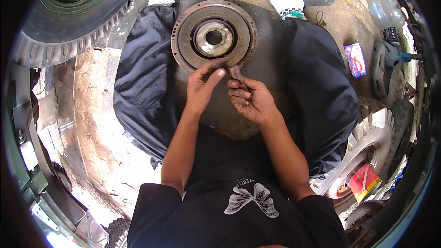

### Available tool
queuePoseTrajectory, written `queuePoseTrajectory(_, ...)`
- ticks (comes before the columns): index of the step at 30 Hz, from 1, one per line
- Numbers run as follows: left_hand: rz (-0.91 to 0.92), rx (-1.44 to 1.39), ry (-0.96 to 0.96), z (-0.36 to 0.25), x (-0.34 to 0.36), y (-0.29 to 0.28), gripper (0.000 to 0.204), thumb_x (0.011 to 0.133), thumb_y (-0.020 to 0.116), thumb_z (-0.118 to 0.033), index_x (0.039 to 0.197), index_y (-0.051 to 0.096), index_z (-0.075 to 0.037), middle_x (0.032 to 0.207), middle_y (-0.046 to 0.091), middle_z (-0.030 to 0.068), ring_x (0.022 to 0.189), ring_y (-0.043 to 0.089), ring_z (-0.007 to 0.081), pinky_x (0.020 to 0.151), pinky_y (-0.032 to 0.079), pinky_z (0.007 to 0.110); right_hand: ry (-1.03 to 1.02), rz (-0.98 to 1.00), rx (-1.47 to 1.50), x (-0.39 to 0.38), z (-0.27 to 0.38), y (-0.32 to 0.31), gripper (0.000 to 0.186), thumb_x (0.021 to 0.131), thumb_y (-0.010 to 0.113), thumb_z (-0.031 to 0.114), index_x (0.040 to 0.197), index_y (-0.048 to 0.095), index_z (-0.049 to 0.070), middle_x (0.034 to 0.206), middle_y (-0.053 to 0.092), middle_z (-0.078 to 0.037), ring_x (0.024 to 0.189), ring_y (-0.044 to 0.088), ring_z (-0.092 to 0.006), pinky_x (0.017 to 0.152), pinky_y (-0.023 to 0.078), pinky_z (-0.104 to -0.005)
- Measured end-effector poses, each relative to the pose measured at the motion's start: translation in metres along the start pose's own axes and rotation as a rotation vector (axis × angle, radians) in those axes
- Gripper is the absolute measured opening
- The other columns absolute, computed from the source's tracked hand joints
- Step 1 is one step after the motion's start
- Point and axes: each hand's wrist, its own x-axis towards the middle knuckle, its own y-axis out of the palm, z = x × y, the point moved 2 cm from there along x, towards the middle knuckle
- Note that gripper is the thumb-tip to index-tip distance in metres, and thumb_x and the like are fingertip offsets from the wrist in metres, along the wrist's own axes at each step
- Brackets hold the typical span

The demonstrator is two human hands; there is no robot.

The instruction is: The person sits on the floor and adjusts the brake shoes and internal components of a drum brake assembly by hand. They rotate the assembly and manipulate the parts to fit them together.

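Note:
A round, rusty metal disc (183, 27), like a flywheel or clutch plate, lies flat between my legs. It has a shiny inner ring, a dark central hole and small holes along its rim. My left hand (204, 82) is at the disc's near edge, fingers stretched toward the right and thumb apart, with nothing visible in it. Just right of it, my right hand (252, 98) pinches a small brown strip (236, 73), perhaps worn sandpaper. The strip's upper end reaches the disc's near rim; its lower part is hidden by my fingers. My fingertips look dark with dirt.
A large tyre on a green wheel (59, 36) stands at the far left. On the right are a purple packet (355, 59), a clear plastic jug (386, 10), another wheel (367, 149) and a red and yellow bucket (364, 181). Dark sheeting (271, 59) lies under the disc.

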Motion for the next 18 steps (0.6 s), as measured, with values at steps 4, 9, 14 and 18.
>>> queuePoseTrajectory(4, 0.011, 0.03, -0.024, 0.007, 0.005, -0.007, 0.026, 0.099, 0.075, -0.01, 0.123, 0.074, 0.002, 0.113, 0.076, 0.007, 0.105, 0.07, 0.0147, 0.096, 0.055, 0.031, -0.017, -0.04, -0.161, 0.009, -0.008, -0.006, 0.021, 0.113, 0.052, 0.025, 0.113, 0.06, 0.005, 0.093, 0.061, -0.003, 0.064, 0.049, -0.0046, 0.052, 0.037, -0.0205)
queuePoseTrajectory(9, -0.05, -0.3, -0.105, 0.02, 0.009, -0.021, 0.017, 0.098, 0.076, -0.008, 0.113, 0.075, 0.001, 0.105, 0.077, 0.0073, 0.097, 0.07, 0.014, 0.091, 0.054, 0.029, -0.407, -0.31, -0.779, 0.021, -0.012, -0.01, 0.029, 0.11, 0.06, 0.033, 0.12, 0.064, 0.006, 0.098, 0.068, -0.002, 0.071, 0.056, -0.0086, 0.061, 0.045, -0.0251)
queuePoseTrajectory(14, -0.083, -0.359, -0.098, 0.029, 0.013, -0.028, 0.013, 0.098, 0.075, -0.008, 0.108, 0.075, 0.0, 0.105, 0.076, 0.0086, 0.098, 0.07, 0.0136, 0.091, 0.054, 0.029, -0.729, -0.25, -1.104, 0.029, -0.015, -0.012, 0.028, 0.105, 0.071, 0.027, 0.119, 0.068, 0.003, 0.105, 0.073, -0.003, 0.082, 0.062, -0.007, 0.066, 0.047, -0.0241)
queuePoseTrajectory(18, -0.081, -0.396, -0.087, 0.034, 0.016, -0.025, 0.014, 0.097, 0.076, -0.006, 0.11, 0.075, 0.0, 0.106, 0.076, 0.0072, 0.1, 0.069, 0.0136, 0.092, 0.053, 0.029, -0.796, -0.229, -1.066, 0.032, -0.017, -0.016, 0.026, 0.1, 0.078, 0.017, 0.118, 0.07, 0.0, 0.111, 0.076, -0.005, 0.09, 0.065, -0.0061, 0.069, 0.048, -0.0225)
